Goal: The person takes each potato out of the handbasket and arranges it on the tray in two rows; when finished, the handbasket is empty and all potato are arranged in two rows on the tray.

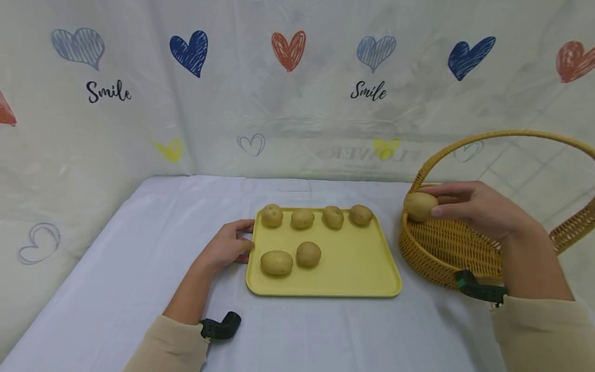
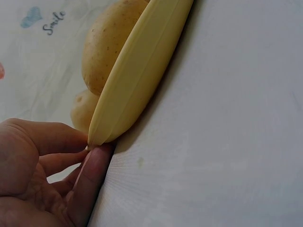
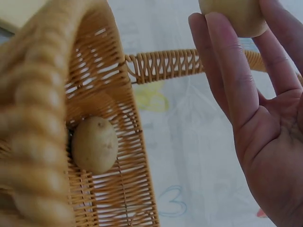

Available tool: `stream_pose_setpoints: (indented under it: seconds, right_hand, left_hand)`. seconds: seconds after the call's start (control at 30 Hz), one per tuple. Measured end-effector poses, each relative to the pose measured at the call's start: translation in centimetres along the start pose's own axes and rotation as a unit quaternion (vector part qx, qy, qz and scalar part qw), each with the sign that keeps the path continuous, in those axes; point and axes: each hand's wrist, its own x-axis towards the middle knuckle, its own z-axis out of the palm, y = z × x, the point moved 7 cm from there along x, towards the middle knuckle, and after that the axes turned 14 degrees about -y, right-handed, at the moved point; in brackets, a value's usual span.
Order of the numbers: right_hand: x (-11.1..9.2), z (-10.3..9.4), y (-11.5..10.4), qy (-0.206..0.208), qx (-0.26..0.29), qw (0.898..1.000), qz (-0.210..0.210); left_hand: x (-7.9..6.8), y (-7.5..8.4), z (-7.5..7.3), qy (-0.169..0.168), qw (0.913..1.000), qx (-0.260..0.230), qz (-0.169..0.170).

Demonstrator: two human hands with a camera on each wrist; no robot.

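Observation:
My right hand [image 1: 483, 209] pinches a potato [image 1: 420, 206] between thumb and fingertips, up at the left rim of the wicker basket [image 1: 420, 257]. In the right wrist view another potato [image 3: 95, 145] lies inside that basket, apart from the held one. At the left, my left hand [image 1: 226, 245] grips the edge of a yellow tray [image 1: 355, 266], its fingertips on the rim in the left wrist view. Several potatoes rest on the tray: a row along its far side, including a round potato [image 1: 271, 215], and two nearer, an oval potato [image 1: 276, 262] and a rounder potato [image 1: 309, 254].
The basket's tall arched handle [image 1: 506, 133] rises over the right hand. A white cloth [image 1: 316, 336] covers the table under tray and basket. Behind stands a pale sheet [image 1: 321, 103] printed with hearts. Each wrist wears a dark band, such as the left band [image 1: 220, 328].

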Motion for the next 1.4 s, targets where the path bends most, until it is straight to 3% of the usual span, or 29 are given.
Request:
stream_pose_setpoints:
  seconds: [0.33, 0.53, 0.7, 0.93, 1.27, 1.4]
  right_hand:
    - [2.0, 2.2, -1.1, -0.044, 0.031, 0.998, -0.023]
    - [3.0, 3.3, -1.3, -0.051, 0.026, 0.998, -0.016]
    - [3.7, 4.2, -1.2, -0.075, 0.045, 0.995, -0.039]
    - [5.0, 5.6, -1.0, -0.071, 0.005, 0.997, 0.003]
    - [6.8, 7.5, -1.2, -0.076, -0.034, 0.996, 0.028]
    - [7.7, 8.6, -1.0, -0.099, -0.039, 0.994, 0.023]
  left_hand:
    - [0.0, -0.1, -0.2, 0.003, 1.0000, -0.006, 0.003]
    - [0.2, -0.1, -0.1, -0.001, 0.9999, -0.014, 0.009]
    - [0.3, -0.1, -0.1, -0.001, 0.9999, -0.012, 0.008]
    - [0.2, 0.0, -0.1, -0.003, 0.9998, -0.013, 0.013]
    - [0.3, 0.0, -0.1, -0.001, 0.9999, -0.012, 0.008]
    - [0.2, 0.0, -0.1, -0.002, 0.9999, -0.013, 0.008]
